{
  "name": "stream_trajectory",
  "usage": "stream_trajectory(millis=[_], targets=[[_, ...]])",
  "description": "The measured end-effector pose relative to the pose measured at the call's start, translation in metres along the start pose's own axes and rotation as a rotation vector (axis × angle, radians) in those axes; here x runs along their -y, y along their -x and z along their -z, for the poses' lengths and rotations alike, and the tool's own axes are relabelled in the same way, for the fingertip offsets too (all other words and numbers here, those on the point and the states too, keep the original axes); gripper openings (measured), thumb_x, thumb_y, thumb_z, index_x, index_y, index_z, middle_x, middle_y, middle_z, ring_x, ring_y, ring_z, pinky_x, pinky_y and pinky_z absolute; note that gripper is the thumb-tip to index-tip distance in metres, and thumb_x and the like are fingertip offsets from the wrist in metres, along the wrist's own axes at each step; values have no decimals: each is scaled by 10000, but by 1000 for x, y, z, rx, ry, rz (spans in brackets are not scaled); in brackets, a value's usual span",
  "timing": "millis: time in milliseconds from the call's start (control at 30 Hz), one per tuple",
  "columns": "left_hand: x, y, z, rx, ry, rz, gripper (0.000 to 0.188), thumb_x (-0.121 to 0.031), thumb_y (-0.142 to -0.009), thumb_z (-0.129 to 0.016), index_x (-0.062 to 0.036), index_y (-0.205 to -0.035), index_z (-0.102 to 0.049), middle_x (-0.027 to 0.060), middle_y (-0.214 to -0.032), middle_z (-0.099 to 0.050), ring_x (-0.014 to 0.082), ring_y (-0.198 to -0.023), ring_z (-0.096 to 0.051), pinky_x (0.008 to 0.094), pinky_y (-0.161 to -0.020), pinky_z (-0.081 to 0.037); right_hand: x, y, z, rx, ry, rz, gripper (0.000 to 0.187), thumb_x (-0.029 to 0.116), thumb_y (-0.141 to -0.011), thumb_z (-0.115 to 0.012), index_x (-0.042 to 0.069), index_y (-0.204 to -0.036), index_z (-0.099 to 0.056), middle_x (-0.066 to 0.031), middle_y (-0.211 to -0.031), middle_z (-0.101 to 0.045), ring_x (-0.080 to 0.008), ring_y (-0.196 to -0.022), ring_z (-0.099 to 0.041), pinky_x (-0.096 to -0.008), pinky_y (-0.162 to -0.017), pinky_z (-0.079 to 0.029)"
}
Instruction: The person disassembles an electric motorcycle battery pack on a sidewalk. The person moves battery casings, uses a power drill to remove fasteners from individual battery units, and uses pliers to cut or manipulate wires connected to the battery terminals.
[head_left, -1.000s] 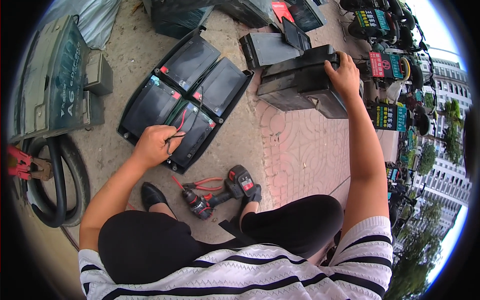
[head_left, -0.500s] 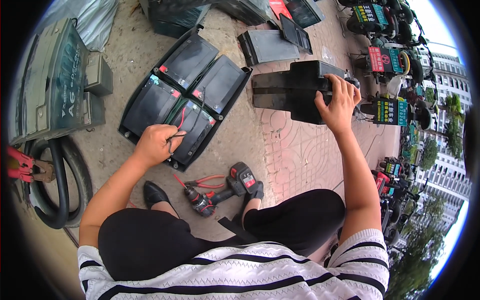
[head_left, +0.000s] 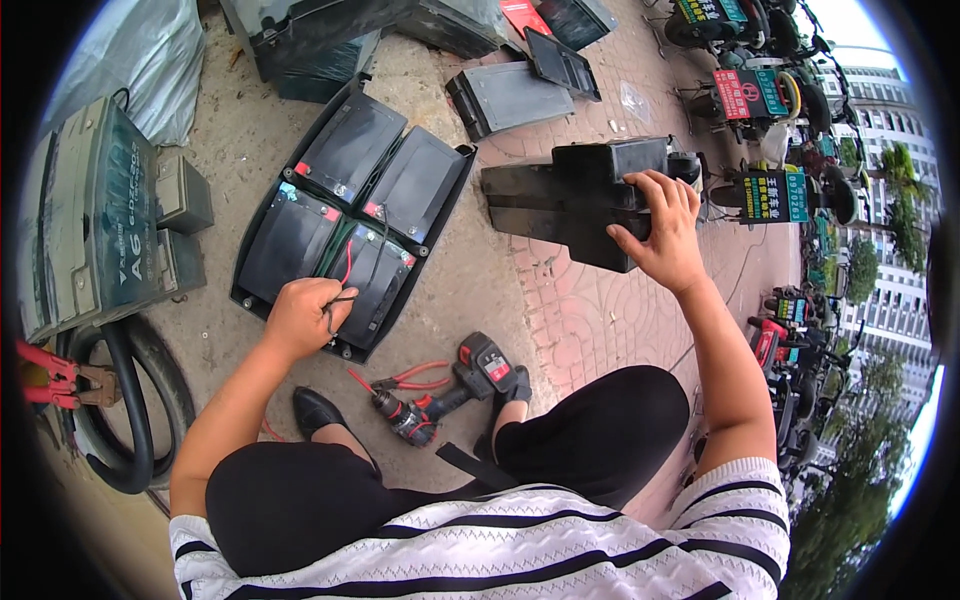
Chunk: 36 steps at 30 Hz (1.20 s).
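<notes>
My left hand [head_left: 308,315] is closed around dark wire [head_left: 338,312] over the near side of an open black tray [head_left: 238,275]. Several black batteries [head_left: 290,235] sit in the tray, with red and dark leads near their terminals. One red wire [head_left: 348,262] rises from the near right battery. To the right, my right hand [head_left: 662,228] lies over a black plastic case [head_left: 595,200], thumb and fingers spread across its edge. The case's underside is hidden. By my feet are a cordless drill [head_left: 430,405] and red-handled pliers [head_left: 415,375].
On the left stand a large grey-green battery [head_left: 100,220], two small grey boxes [head_left: 183,190], a tyre [head_left: 175,385] and red-handled cutters [head_left: 60,378]. More dark battery cases [head_left: 515,95] lie beyond the tray. Parked two-wheelers [head_left: 750,95] line the right side.
The whole view has turned slightly, so the tray and surroundings sit differently in the picture. My left hand still grips the wire. My right hand stays on the black case, which has shifted slightly nearer.
</notes>
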<state>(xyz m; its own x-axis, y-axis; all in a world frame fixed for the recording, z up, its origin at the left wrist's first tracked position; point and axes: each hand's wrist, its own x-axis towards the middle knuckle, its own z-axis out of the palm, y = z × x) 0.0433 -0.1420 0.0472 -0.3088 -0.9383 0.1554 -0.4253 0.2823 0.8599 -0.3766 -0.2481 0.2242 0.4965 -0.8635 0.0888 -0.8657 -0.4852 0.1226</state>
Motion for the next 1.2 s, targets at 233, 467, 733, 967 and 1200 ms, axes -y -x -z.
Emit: stream_trajectory(millis=[233, 467, 733, 967, 1200], targets=[[1, 1, -2, -6, -15, 11, 341, -47, -850, -641, 16, -643, -378, 169, -582, -376, 364, -524, -411, 412, -497, -332, -16, 16, 34, 309, -135, 92, 817, 182, -628, -798, 46, -1345, -430, -143, -1182, -565, -330, -1138, -527, -429, -1052, -341], [-2, -2, -2, 11, -46, -14, 321, -63, -870, -627, 18, -656, -401, 171, -591, -391, 368, -529, -415, 411, -500, -339, -34, 56, 12, 287, 273, 53, 266, -7, -699, -584, 45, -946, -500, -107, -893, -588, -303, -948, -570, -394, -942, -411], [-1, -3, 0, 71, -115, 17, 302, -103, -879, -638, 15, -664, -462, 177, -607, -468, 370, -553, -476, 401, -504, -382, -34, 126, -3, 274, 212, 78, 198, 47, -699, -605, 67, -865, -501, -92, -863, -591, -282, -899, -585, -402, -961, -398], [-1, -17, 25, 343, -20, 240, 382, -201, -968, -596, 19, -684, -466, 109, -587, -382, 144, -561, -340, 335, -527, -377, -35, 200, -37, 208, 193, 40, 201, 94, -712, -620, 69, -896, -541, -77, -893, -575, -250, -911, -579, -402, -970, -380], [-36, -23, 37, 491, -191, 207, 330, -185, -958, -597, 14, -702, -535, 111, -588, -464, 180, -547, -385, 321, -546, -417, -36, 258, -75, 176, 180, -30, 136, 99, -742, -585, 104, -873, -550, -50, -908, -554, -225, -956, -554, -410, -984, -341]])
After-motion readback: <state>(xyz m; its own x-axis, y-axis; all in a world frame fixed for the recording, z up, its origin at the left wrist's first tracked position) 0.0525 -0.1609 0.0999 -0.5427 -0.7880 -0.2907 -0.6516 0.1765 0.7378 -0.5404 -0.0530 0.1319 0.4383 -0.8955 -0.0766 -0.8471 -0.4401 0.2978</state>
